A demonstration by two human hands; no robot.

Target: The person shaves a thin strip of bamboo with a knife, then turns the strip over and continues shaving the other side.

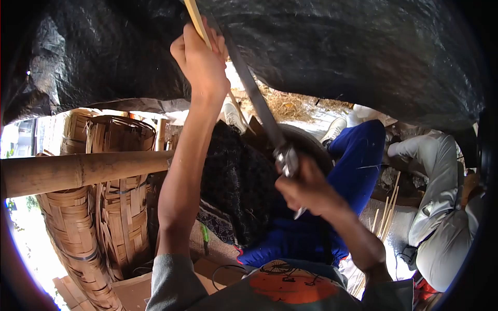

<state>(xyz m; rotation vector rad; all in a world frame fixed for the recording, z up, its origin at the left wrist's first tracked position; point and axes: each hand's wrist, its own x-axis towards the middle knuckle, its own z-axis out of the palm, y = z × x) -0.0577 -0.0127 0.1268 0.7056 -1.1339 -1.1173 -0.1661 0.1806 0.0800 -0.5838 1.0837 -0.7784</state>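
Note:
My left hand [203, 65] is raised at the upper middle, its fingers closed around a pale bamboo strip [195, 18]. The strip runs up out of view, and a thin length shows below the wrist. Lower and to the right, my right hand [306, 189] grips the metal handle of a long knife [254, 93]. Its dark, straight blade slants up and left, and its upper end passes close beside my left hand. Under both arms, a dark patterned cloth [233, 181] lies over my lap, next to my blue trousers [358, 155].
Tall woven bamboo baskets [122, 217] stand at the left, crossed by a thick bamboo pole [83, 170]. Black plastic sheeting [353, 46] hangs across the top. At right sits another person in light trousers [438, 192], near thin bamboo sticks [388, 212]. Straw [288, 103] lies ahead.

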